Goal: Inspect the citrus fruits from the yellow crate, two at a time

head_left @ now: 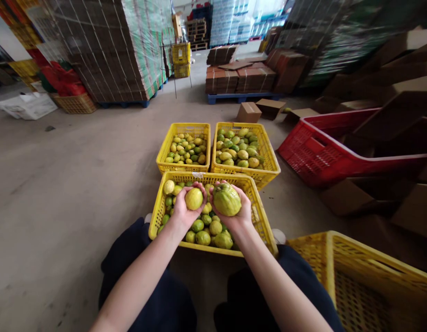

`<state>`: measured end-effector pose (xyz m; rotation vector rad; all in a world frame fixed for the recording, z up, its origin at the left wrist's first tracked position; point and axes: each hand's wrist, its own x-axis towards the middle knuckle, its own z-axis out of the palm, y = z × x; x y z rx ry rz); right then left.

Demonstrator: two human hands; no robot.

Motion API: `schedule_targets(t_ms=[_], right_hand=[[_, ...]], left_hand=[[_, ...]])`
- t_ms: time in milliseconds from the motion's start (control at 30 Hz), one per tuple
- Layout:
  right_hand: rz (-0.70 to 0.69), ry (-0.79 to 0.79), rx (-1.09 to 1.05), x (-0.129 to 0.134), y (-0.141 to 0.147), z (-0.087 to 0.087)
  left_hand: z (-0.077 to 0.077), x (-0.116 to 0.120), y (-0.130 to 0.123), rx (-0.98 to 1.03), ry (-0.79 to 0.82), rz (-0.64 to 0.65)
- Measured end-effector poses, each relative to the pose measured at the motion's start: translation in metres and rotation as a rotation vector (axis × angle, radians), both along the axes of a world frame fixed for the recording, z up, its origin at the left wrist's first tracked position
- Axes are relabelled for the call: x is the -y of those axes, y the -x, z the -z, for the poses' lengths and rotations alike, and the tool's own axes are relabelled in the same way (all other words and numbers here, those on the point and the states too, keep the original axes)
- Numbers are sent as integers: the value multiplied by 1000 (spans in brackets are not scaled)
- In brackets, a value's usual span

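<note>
Cupped in my left hand (183, 212) is a small yellow lemon-like fruit (194, 198). My right hand (241, 216) holds a much larger, ribbed green-yellow fruit (226, 199), its fingers curled round the side. Both hands are above the near yellow crate (263, 221), which holds several green and yellow fruits (202, 238). Beyond it stand two more yellow crates: the left one (161, 154) has small yellow and green fruits (187, 148), the right one (270, 157) larger green-yellow fruits (242, 155).
A yellow crate (332, 244) stands at the lower right. Behind it are a large red crate (315, 150) and cardboard boxes (415, 207). Flattened cardboard stacks (256, 78) lie on a blue pallet (246, 97). A wrapped stack (106, 50) rises at the back left.
</note>
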<state>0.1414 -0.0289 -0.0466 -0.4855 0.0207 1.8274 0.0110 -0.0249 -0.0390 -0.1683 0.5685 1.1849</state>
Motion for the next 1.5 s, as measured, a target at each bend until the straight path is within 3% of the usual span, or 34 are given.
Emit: schedule_targets(t_ms=[367, 533, 733, 1000, 1133, 1233, 1367, 1433, 1500], right_hand=[[12, 27, 33, 0, 1, -4], [14, 77, 60, -2, 4, -2], [122, 554, 302, -8, 5, 18], [100, 495, 251, -7, 10, 20], [143, 560, 306, -7, 6, 19], [134, 550, 331, -7, -1, 19], [130, 530, 324, -5, -17, 13], [139, 516, 310, -3, -27, 8], [152, 507, 293, 0, -37, 1]], left_hand=[[-13, 8, 2, -74, -192, 140], [-1, 1, 2, -101, -48, 91], [18, -4, 1, -164, 212, -28], [15, -7, 2, -227, 216, -100], [32, -6, -1, -257, 206, -111], [59, 5, -6, -280, 243, 5], [97, 33, -7, -310, 312, 325], [107, 42, -2, -392, 259, 506], [107, 38, 6, -576, 151, 626]])
